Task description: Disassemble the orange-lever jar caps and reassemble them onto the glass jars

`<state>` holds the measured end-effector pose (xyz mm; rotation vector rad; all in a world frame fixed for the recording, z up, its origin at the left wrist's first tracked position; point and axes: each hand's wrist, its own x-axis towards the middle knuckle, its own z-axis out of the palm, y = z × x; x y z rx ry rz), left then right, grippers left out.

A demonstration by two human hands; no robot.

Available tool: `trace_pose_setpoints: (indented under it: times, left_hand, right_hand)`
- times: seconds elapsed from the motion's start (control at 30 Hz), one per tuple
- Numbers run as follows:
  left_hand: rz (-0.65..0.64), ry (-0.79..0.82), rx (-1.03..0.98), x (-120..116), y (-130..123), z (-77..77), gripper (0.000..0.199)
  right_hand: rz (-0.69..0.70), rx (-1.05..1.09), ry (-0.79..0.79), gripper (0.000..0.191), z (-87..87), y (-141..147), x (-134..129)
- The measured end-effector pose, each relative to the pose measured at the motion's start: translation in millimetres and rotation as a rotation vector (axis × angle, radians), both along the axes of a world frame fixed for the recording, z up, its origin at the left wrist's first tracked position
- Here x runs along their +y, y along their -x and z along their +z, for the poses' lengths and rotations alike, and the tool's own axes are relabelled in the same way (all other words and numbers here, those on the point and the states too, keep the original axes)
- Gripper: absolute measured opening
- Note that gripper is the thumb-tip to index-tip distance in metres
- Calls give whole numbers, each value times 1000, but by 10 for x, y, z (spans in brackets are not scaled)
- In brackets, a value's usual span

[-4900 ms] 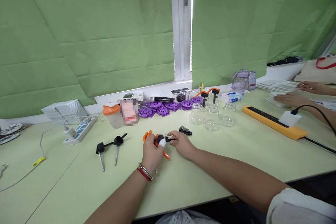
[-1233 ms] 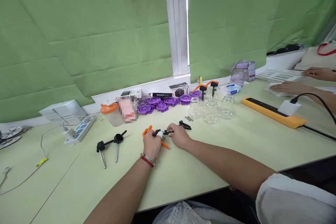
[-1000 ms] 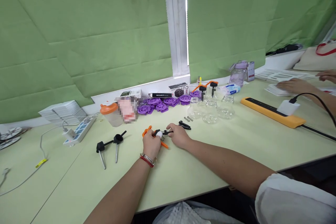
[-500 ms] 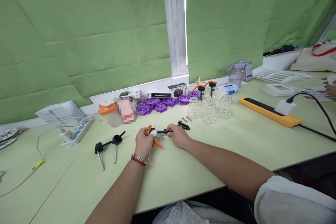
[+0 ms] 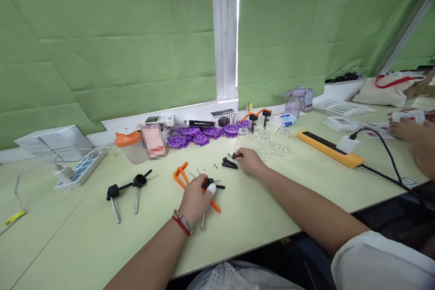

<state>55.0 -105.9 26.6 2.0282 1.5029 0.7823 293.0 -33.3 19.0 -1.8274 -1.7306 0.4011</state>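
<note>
My left hand, a white cover on its thumb, is closed around a small black plastic part with a black lever and a thin metal pin sticking out to the right. Orange plastic handle pieces and thin metal rods lie around and under this hand. My right hand reaches forward with its fingertips pinched beside small metal springs. Something dark shows at those fingertips, too small to name. Black lever pieces lie just left of that hand. Two black parts with metal rods stand on the left.
Purple plastic discs and clear glass jars line the back. A shaker cup with an orange lid stands at back left. Power strips lie on both sides, the orange one at right. Another person's hands hold a white card.
My right hand has let go of the black lever at my left hand and moved right to the springs. My left hand has come slightly nearer. The camera view has shifted right.
</note>
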Motion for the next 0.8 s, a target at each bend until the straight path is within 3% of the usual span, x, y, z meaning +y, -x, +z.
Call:
trace_pose_setpoints:
  times: [0.23, 0.37, 0.47, 0.57, 0.8]
  left_hand:
    - [32, -143, 480, -11, -10, 150, 34]
    - [-9, -237, 557, 107, -74, 274, 33]
    - [-117, -269, 511, 324, -208, 349, 31]
    - [-210, -203, 492, 629, -397, 369, 32]
    - [-404, -88, 515, 1261, -750, 230, 50]
  right_hand:
    - [14, -172, 34, 20, -71, 38, 18]
    - [34, -215, 35, 21, -64, 15, 42]
    - [51, -232, 33, 21, -42, 7, 38]
    - [62, -236, 25, 21, -4, 7, 12]
    - [98, -224, -23, 22, 77, -55, -10]
